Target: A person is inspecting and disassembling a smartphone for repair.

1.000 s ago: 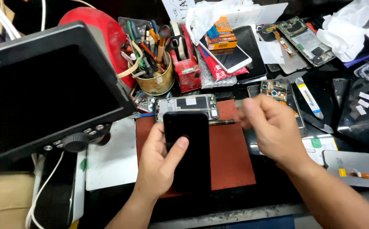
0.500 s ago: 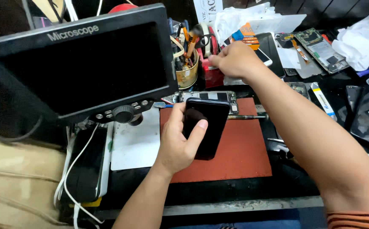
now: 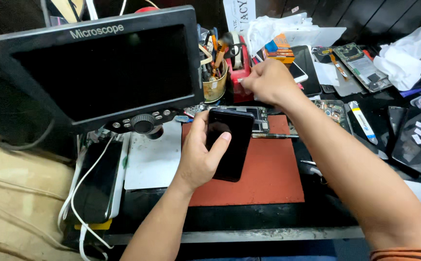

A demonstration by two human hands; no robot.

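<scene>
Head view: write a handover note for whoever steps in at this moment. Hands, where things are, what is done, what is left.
Left hand: holds a black phone, dark screen up, over the red mat.
Right hand: reached out to the red holder beside the tool tin at the back; whether it grips anything cannot be told.
Other things: an opened phone lies at the mat's far edge, a thin metal tool beside it. The monitor on the left is dark.
Done: phone picked up.
Left: nothing taken from the holder yet, as far as shows; the phone is not visibly opened.
</scene>
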